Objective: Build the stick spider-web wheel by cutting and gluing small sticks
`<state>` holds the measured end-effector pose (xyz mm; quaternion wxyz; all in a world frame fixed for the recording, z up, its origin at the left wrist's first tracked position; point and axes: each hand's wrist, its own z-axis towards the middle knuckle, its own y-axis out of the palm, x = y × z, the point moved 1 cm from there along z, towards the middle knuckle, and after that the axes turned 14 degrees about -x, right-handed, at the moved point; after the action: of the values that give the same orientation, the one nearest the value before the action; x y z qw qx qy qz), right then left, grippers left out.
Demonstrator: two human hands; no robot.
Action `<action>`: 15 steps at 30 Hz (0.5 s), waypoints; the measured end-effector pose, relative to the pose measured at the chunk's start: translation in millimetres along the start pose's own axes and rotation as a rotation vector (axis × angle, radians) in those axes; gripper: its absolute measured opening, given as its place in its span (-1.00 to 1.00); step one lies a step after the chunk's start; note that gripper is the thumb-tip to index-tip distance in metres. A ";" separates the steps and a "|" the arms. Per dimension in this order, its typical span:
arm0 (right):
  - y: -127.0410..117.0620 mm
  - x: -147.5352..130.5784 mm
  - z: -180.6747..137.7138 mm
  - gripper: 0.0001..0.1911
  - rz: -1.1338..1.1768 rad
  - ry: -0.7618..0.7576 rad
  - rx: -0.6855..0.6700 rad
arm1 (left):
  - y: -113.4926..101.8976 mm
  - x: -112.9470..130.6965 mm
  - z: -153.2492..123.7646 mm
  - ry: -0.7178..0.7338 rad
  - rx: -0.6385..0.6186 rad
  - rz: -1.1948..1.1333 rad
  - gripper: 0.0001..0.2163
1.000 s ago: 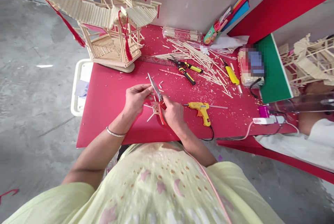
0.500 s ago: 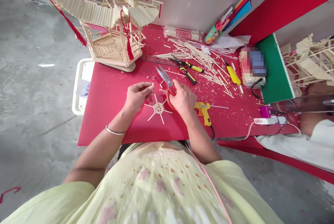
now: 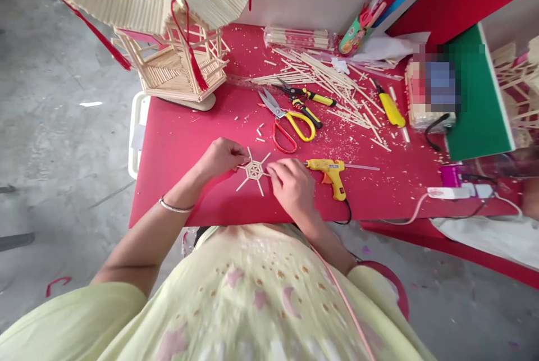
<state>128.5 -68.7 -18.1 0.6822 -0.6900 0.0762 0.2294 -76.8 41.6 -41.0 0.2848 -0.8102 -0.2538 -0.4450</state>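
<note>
Head view, item one: a six-spoked stick frame (image 3: 254, 170), pale wood, lying flat on the red table (image 3: 181, 142) close in front of us, between our two hands. It is offering no single long axis; its spokes are radiating all round from a webbed hub.

Item two: our left hand (image 3: 219, 158), placed at the frame's far left side. Thumb and forefinger are pressing together beside the hub; whether they are clamping a bit of stick, we are unable to tell. From these fingertips the hub is lying to the right and slightly toward our body.

Item three: our right hand (image 3: 293, 182), placed at the frame's right. Its fingers are curling, their tips pointing left at the outer end of one spoke; whether they are gripping it or sitting just beside it, we cannot tell. That spoke is running roughly along the line between our hands. Of the two, the left fingertips are sitting nearer the hub.

Item four: scissors (image 3: 278, 113), lying beyond the frame, blades pointing away from us.

Item five: short offcuts (image 3: 260, 139), lying near the red handle loop.

Item six: a yellow glue gun (image 3: 332, 170), lying just beside our right hand, nozzle facing it.
</note>
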 end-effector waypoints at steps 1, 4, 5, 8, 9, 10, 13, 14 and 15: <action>7.7 0.8 -8.8 -0.73 0.028 0.000 0.002 | 0.2 1.5 0.0 -0.013 -0.007 0.016 -0.82; 27.4 7.4 -21.1 -0.75 0.071 0.027 0.014 | 0.8 4.7 0.1 -0.042 -0.004 0.073 -0.83; 31.7 9.7 -21.8 -0.75 0.074 0.033 0.010 | 1.1 5.4 -0.1 -0.053 0.001 0.090 -0.83; 36.8 14.2 -20.8 -0.74 0.065 0.023 -0.009 | 2.9 8.4 -1.7 -0.093 0.018 0.128 -0.83; 36.8 14.8 -20.5 -0.73 0.061 0.019 -0.015 | 3.7 10.2 -2.6 -0.106 0.027 0.143 -0.82; 36.5 15.1 -20.4 -0.72 0.057 0.017 -0.021 | 4.6 12.4 -3.7 -0.116 0.037 0.163 -0.83; 35.3 15.0 -21.4 -0.70 0.048 0.013 -0.028 | 7.6 20.0 -6.9 -0.121 0.065 0.250 -0.84; 35.1 14.8 -21.8 -0.70 0.045 0.014 -0.025 | 8.6 22.1 -7.8 -0.120 0.072 0.275 -0.84; 35.1 14.8 -22.1 -0.70 0.041 0.014 -0.022 | 9.4 23.6 -8.5 -0.122 0.077 0.292 -0.83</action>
<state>131.6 -89.2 -56.9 0.6691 -0.6974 0.0927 0.2395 -64.2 32.8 -19.0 0.3613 -0.8525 -0.1668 -0.3390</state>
